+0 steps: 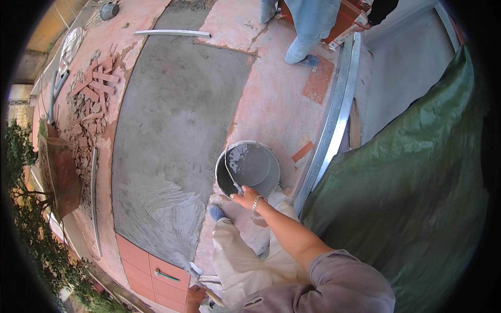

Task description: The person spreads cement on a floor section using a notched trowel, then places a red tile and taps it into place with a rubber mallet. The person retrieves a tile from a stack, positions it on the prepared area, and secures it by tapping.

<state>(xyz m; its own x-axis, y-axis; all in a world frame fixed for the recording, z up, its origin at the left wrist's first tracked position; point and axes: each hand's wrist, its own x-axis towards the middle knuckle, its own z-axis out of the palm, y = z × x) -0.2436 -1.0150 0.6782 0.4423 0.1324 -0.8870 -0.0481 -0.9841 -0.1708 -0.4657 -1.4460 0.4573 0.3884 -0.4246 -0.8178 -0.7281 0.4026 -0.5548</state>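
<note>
My right hand [244, 197] is closed on the handle of a round bucket [275, 164] with grey wet mix inside, just in front of my feet. Low at the bottom, my left hand [196, 295] grips a pale-handled trowel-like tool [194, 268], partly hidden. Beside it on the left, pink square tiles [136, 258] lie with a green-handled mallet [166, 276] on them. Beyond them stretches a strip of grey screed [167, 104], with combed wet adhesive [159, 214] at its near end.
At the top, another person [308, 23] stands by an open carton [342, 31]. Broken tiles [94, 96], a metal bar [95, 198] and a red wheelbarrow-like container [65, 182] line the left. Long metal profiles [339, 130] and a green tarp [396, 198] border the right. Another bar [172, 33] crosses the far screed.
</note>
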